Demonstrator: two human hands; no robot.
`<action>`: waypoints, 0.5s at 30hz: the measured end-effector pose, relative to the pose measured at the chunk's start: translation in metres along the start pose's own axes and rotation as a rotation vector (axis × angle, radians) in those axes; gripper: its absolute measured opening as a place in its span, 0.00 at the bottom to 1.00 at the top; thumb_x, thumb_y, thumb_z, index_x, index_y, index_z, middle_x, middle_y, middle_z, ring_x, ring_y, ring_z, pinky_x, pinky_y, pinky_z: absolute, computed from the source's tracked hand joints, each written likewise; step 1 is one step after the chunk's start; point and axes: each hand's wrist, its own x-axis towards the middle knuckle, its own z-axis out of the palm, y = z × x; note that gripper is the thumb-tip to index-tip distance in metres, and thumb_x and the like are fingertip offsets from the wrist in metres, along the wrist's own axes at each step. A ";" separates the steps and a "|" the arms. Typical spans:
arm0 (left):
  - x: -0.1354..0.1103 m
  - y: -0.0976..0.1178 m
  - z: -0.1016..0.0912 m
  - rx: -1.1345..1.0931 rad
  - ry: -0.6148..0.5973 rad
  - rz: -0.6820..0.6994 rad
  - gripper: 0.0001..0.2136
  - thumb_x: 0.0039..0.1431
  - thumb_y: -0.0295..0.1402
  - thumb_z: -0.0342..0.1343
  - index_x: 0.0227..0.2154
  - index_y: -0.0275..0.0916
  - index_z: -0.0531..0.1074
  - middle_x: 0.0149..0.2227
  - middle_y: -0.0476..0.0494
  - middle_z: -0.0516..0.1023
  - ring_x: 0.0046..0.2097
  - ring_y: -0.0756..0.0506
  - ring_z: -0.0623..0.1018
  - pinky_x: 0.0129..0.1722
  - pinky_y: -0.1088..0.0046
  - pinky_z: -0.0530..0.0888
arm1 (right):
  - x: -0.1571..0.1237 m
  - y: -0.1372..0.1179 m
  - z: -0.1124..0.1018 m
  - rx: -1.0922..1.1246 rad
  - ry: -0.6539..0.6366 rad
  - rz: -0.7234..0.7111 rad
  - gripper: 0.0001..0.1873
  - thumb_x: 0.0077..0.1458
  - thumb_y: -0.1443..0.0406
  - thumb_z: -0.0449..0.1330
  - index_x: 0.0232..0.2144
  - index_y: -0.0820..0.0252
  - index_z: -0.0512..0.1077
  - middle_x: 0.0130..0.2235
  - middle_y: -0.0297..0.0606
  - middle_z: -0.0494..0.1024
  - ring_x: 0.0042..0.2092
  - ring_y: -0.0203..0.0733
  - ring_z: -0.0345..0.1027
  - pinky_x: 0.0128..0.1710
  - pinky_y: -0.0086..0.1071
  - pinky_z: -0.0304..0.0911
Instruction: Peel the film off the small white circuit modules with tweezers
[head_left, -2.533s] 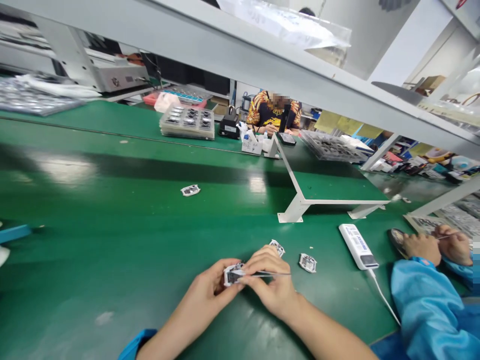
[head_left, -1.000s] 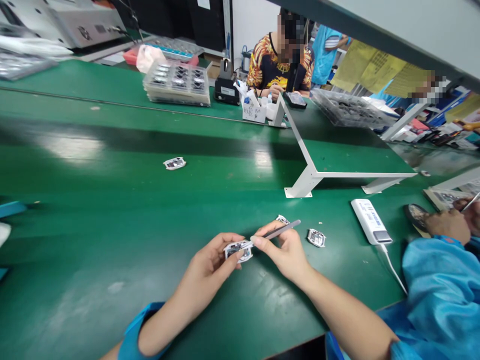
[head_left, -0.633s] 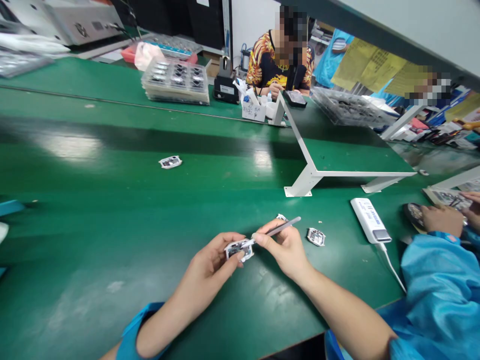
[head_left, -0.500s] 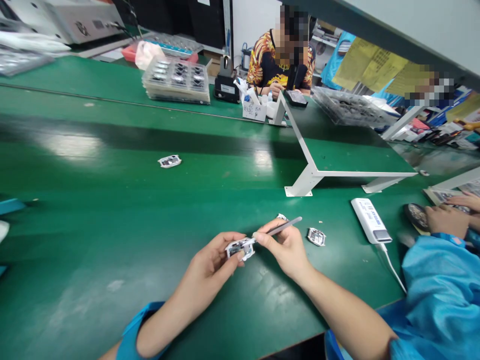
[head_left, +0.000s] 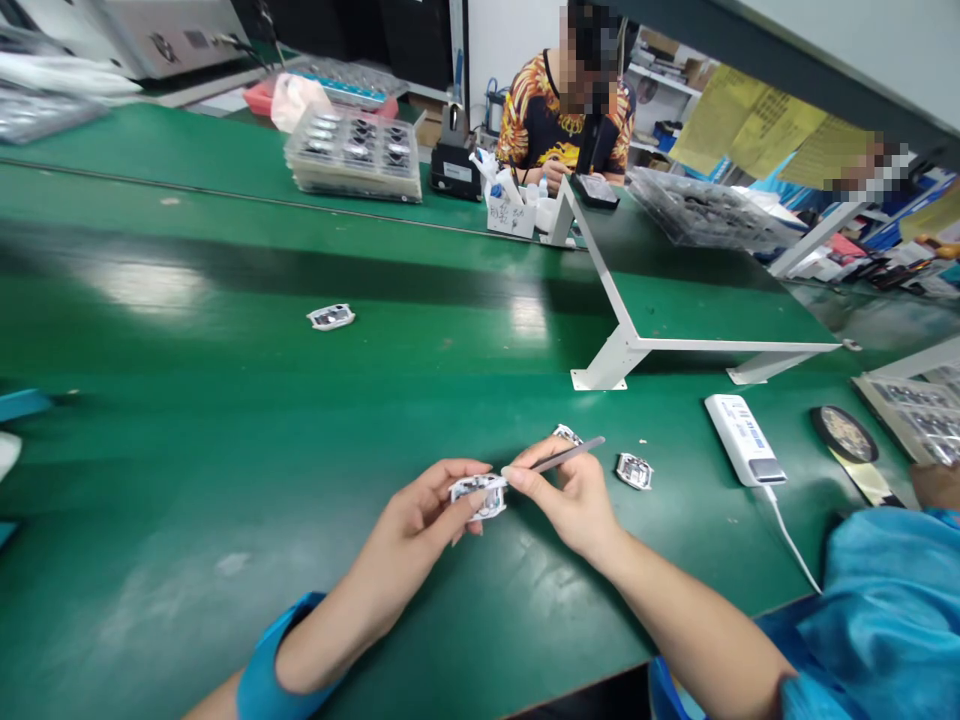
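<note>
Between the thumb and fingers of my left hand (head_left: 420, 535) is a small white watch-like case (head_left: 487, 497), its inner parts facing up. My right hand (head_left: 566, 495) pinches a slim grey tool (head_left: 570, 454) whose rounded back end points up and right. Its working end is at the case's right edge, and my right fingers partly cover it. Just behind my right hand lies another white case (head_left: 568, 434), partly hidden. To the right of that hand, one more case (head_left: 634, 471) rests on the green table.
Farther left lies another case (head_left: 331, 317). A white metal stand (head_left: 604, 372) rises ahead on the right. Beside it are a white device with a cable (head_left: 742, 440) and a tape roll (head_left: 847, 436). A co-worker's blue sleeve (head_left: 892, 590) reaches in. Another person (head_left: 559, 120) sits opposite.
My left thumb has moved farther over the case, and the tool has shifted slightly at its edge. On the right, the co-worker's hands have moved away from the tape roll.
</note>
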 end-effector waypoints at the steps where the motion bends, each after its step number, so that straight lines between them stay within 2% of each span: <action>1: 0.001 -0.001 0.001 -0.023 0.014 0.000 0.22 0.51 0.44 0.55 0.44 0.34 0.65 0.35 0.47 0.71 0.29 0.58 0.67 0.27 0.85 0.65 | -0.001 -0.001 0.001 -0.006 0.001 -0.013 0.08 0.49 0.62 0.65 0.28 0.62 0.73 0.29 0.37 0.77 0.32 0.39 0.71 0.35 0.32 0.65; 9: 0.005 -0.009 0.007 -0.107 0.089 0.041 0.23 0.49 0.47 0.56 0.41 0.33 0.66 0.27 0.51 0.67 0.25 0.59 0.63 0.24 0.85 0.62 | -0.008 -0.004 0.006 -0.110 0.014 -0.202 0.02 0.52 0.67 0.64 0.28 0.59 0.74 0.31 0.38 0.79 0.35 0.41 0.72 0.39 0.36 0.65; 12: 0.005 -0.009 0.006 -0.092 0.071 0.019 0.24 0.49 0.47 0.56 0.42 0.33 0.66 0.28 0.51 0.68 0.26 0.59 0.64 0.26 0.84 0.63 | -0.009 -0.004 0.005 -0.200 0.006 -0.308 0.02 0.52 0.69 0.64 0.30 0.58 0.74 0.32 0.36 0.79 0.36 0.41 0.71 0.42 0.38 0.63; 15: 0.004 -0.008 0.005 -0.105 0.053 -0.004 0.22 0.52 0.45 0.53 0.45 0.35 0.66 0.30 0.50 0.69 0.29 0.58 0.66 0.29 0.84 0.65 | -0.007 -0.004 0.003 -0.221 0.011 -0.323 0.03 0.51 0.68 0.64 0.31 0.58 0.74 0.32 0.36 0.79 0.37 0.41 0.71 0.42 0.38 0.62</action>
